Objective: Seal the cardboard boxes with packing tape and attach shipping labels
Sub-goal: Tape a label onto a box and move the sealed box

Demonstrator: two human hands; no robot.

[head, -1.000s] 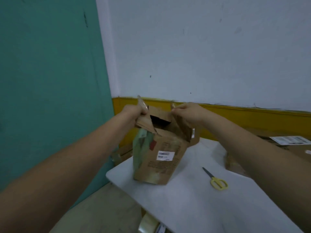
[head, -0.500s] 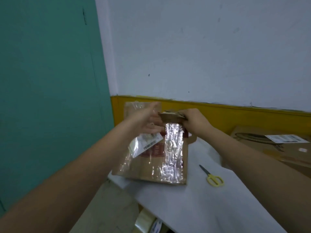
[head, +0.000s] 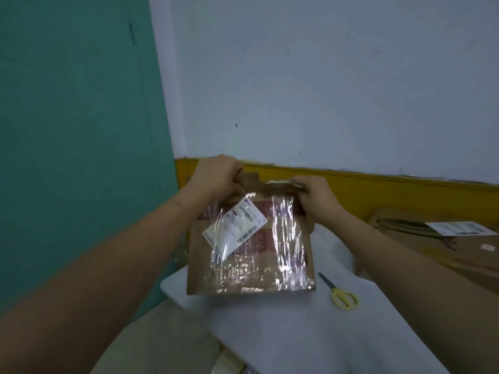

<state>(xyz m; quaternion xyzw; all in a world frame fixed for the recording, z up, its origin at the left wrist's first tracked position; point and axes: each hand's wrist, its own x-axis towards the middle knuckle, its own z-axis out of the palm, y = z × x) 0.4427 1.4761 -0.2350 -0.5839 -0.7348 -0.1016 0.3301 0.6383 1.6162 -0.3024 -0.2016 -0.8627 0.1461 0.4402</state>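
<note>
A brown cardboard box (head: 251,268) stands on the white table (head: 297,327), its broad face toward me and covered with shiny clear tape. A white shipping label (head: 235,227) sits tilted under the tape on its upper left. My left hand (head: 218,179) grips the box's top left flap. My right hand (head: 317,202) grips the top right corner and flap. A roll of clear tape (head: 229,367) shows partly at the bottom edge, below the table.
Yellow-handled scissors (head: 340,293) lie on the table right of the box. Flattened cardboard (head: 432,238) with a white label sheet (head: 459,228) lies at the right. A teal wall stands at the left, a white wall with a yellow band behind.
The box has turned from a corner view with open flaps to its taped, labelled face toward me. Both hands shifted along its top edge and now hold the flaps.
</note>
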